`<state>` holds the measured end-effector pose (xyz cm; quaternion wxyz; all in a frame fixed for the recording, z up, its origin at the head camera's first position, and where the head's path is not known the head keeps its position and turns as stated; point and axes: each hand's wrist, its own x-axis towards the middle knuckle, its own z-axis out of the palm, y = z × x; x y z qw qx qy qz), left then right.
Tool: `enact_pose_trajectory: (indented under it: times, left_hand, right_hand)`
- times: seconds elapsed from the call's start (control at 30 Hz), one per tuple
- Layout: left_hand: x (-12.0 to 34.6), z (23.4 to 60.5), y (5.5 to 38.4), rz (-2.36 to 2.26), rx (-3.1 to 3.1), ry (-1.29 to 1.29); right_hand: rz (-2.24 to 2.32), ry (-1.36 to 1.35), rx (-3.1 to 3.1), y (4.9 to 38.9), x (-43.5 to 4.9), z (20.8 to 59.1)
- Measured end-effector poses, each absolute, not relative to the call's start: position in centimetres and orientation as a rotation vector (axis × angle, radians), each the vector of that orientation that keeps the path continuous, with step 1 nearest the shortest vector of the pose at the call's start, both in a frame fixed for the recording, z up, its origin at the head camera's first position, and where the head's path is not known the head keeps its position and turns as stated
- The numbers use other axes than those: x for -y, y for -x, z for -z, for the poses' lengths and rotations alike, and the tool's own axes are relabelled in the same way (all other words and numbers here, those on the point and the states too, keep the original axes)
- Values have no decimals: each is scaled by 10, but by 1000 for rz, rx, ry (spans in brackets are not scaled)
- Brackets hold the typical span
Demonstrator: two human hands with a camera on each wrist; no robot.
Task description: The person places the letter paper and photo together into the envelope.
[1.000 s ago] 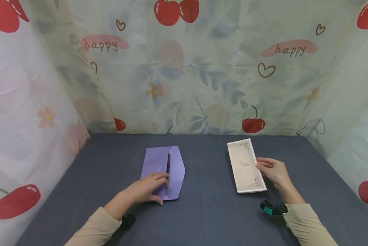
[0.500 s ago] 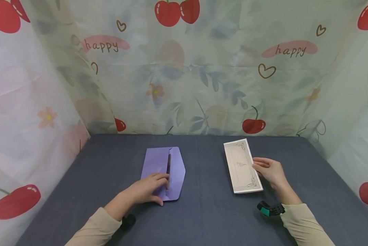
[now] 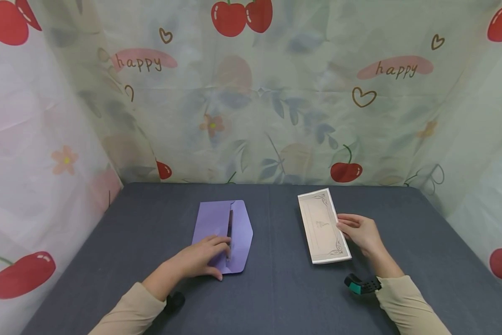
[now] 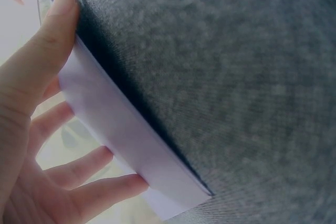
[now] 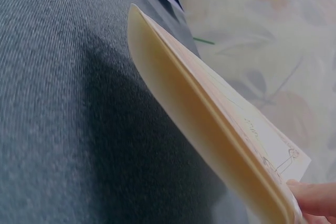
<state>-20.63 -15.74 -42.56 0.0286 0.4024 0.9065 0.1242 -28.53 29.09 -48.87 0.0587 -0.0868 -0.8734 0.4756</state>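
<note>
A purple envelope (image 3: 243, 232) lies on the dark tabletop left of centre, its flap spread to the right and a narrow slit showing along the pocket's edge. My left hand (image 3: 198, 257) rests on its near part, fingertips at the slit and thumb by the near edge. The left wrist view shows the fingers spread along the pale envelope (image 4: 126, 124). To the right, my right hand (image 3: 363, 235) pinches a cream folded card (image 3: 321, 228) with printed scrollwork by its right edge. The right wrist view has the card (image 5: 184, 93) tilted above the cloth, its layers slightly apart.
A dark cloth (image 3: 272, 298) covers the table. Behind it and at both sides hangs a pale curtain (image 3: 259, 111) printed with cherries and leaves. A black and teal band (image 3: 360, 284) sits at the right wrist.
My right hand has carried the cream card steadily to the left, toward the envelope. The left hand and the envelope have stayed in place.
</note>
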Motion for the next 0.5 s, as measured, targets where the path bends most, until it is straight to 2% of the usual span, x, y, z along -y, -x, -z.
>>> enact_pose_trajectory:
  times: [0.5]
  left_hand:
    - [157, 427, 206, -395, -2812, -1292]
  right_hand:
    - [-1506, 245, 2645, 285, -273, 483]
